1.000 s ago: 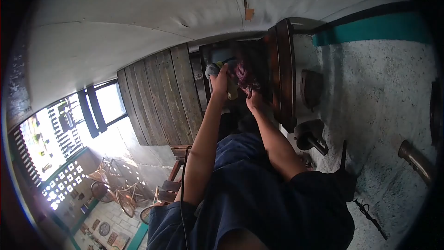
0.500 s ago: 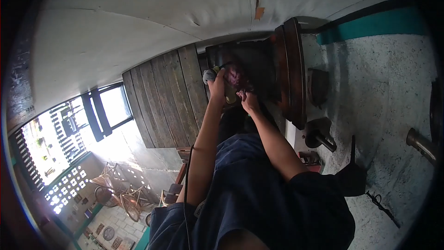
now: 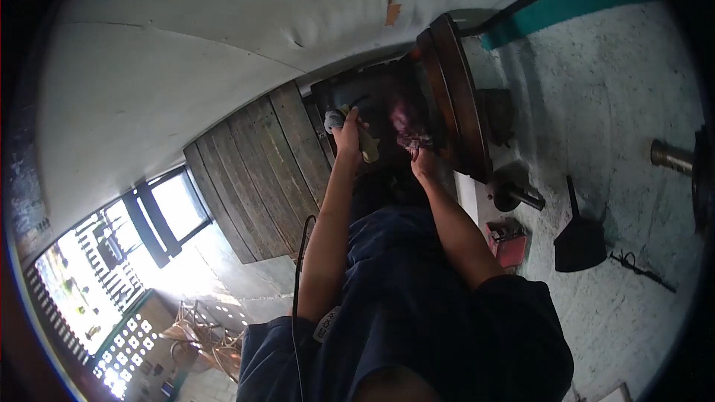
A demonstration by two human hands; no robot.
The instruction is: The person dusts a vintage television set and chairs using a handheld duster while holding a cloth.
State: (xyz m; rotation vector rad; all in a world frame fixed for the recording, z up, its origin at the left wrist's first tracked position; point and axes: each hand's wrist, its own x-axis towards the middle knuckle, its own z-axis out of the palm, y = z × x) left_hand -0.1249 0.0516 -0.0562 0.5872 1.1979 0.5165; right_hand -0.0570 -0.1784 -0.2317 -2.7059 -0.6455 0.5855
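My right hand [image 3: 423,164] is closed on the lower end of a pink-purple cloth [image 3: 407,125], which hangs bunched and slightly blurred over a dark surface. My left hand [image 3: 348,136] is wrapped around a yellowish-and-grey bundle [image 3: 370,147] that looks like folded fabric; its exact kind I cannot make out. A thin dark strip shows just above those fingers. Both hands are over the dark panel [image 3: 380,83] of a wooden piece of furniture, with a gap between the cloth and the bundle.
Weathered wooden planks [image 3: 249,171] lie to the left. A dark brown wooden edge [image 3: 456,89] bounds the panel on the right. Farther right are a dustpan [image 3: 579,244], a red box [image 3: 508,244] and a brass-coloured cylinder [image 3: 670,154]. Wicker chairs [image 3: 201,339] stand at lower left.
My right hand has moved right with the pink-purple cloth, away from my left hand. The left hand keeps its hold on the bundle. The camera view has shifted slightly.
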